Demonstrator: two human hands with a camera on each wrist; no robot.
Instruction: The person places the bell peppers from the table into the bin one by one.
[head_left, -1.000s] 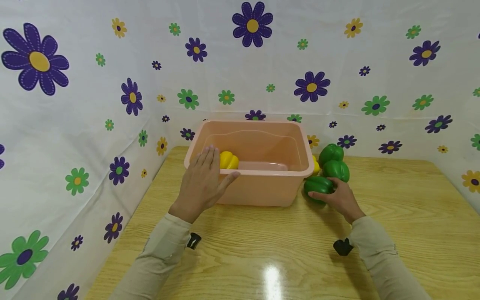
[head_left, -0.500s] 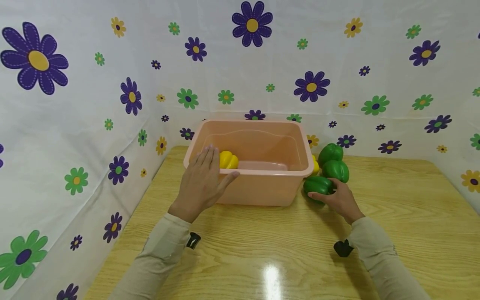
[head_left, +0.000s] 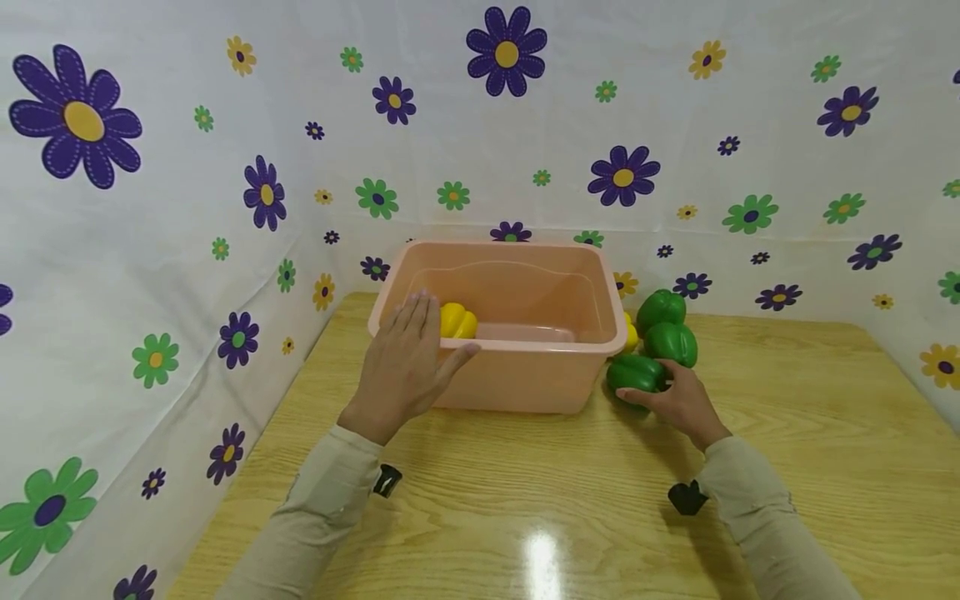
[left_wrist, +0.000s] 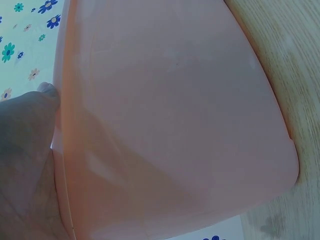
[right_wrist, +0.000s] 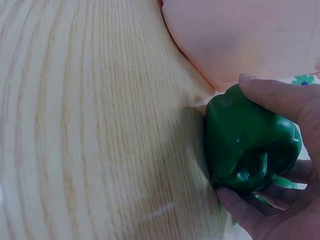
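We see the right hand (head_left: 684, 404) gripping a green pepper (head_left: 633, 377), the thumb along its near side and the fingers bent round its far side. The pepper is by the front right corner of a pale peach box (head_left: 510, 382), down at the wooden table (head_left: 525, 475); we cannot tell whether it touches the box. Its skin is a deep, even green, smooth and glossy, with pale highlights. From the right wrist we look at its stem end: a short, thick green stem sits in a deep hollow, ringed by rounded bulges. From above, we see its body lying sideways, plump and blocky, with soft grooves between the lobes.

The left hand (head_left: 401, 367) lies over the box's front rim toward its left end, fingers straight and close together, thumb spread away, holding nothing. Beside its fingers, inside the box, we find a bright yellow pepper (head_left: 459, 321), partly hidden. Another yellow pepper (head_left: 632, 333) shows just beyond the box's right side, next to two more green peppers, one farther back (head_left: 662, 310) and one nearer (head_left: 672, 342).
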